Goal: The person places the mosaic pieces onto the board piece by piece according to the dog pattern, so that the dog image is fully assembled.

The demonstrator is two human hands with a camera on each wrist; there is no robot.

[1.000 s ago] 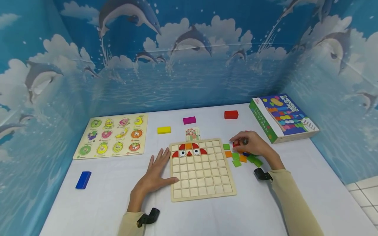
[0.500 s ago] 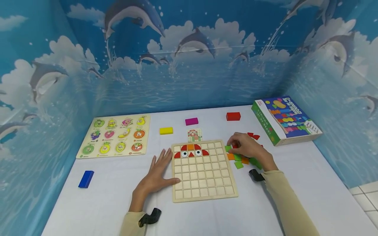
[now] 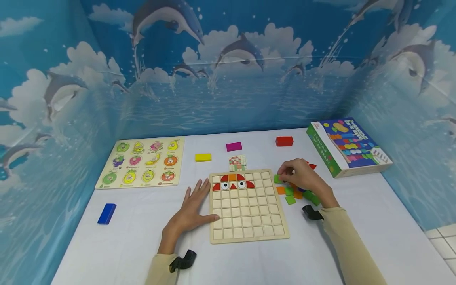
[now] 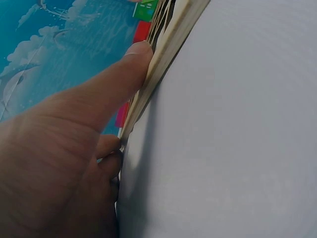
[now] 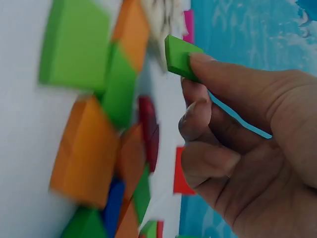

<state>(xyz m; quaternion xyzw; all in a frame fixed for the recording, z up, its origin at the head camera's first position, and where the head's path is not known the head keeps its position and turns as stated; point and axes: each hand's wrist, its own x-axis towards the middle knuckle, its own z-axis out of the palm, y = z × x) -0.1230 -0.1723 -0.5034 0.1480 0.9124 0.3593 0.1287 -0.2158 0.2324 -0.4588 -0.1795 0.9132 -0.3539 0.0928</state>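
Note:
My left hand (image 3: 189,211) lies spread at the left side of a wooden grid board (image 3: 249,215). In the left wrist view, its thumb (image 4: 119,74) rests on the board's edge. Near the board's top, red curved pieces, an orange square (image 3: 232,177) and two round eye pieces form a pattern. To the right of the board, my right hand (image 3: 301,176) pinches a green square tile (image 5: 179,57) between thumb and forefinger, above the table. Beneath and beside that hand lies a loose pile of green, orange, red and blue pieces, including an orange tile (image 5: 84,151); the hand partly hides it.
A small pattern card (image 3: 237,162) lies behind the board. Yellow (image 3: 203,157), magenta (image 3: 234,147), red (image 3: 284,141) and blue (image 3: 107,213) blocks stand around. A fruit puzzle board (image 3: 139,163) is at left, a game box (image 3: 349,146) at right.
My right hand has gone from the red pieces to the near-left side of the pile and taken hold of a green tile. My left hand stays on the board; the head view has shifted slightly.

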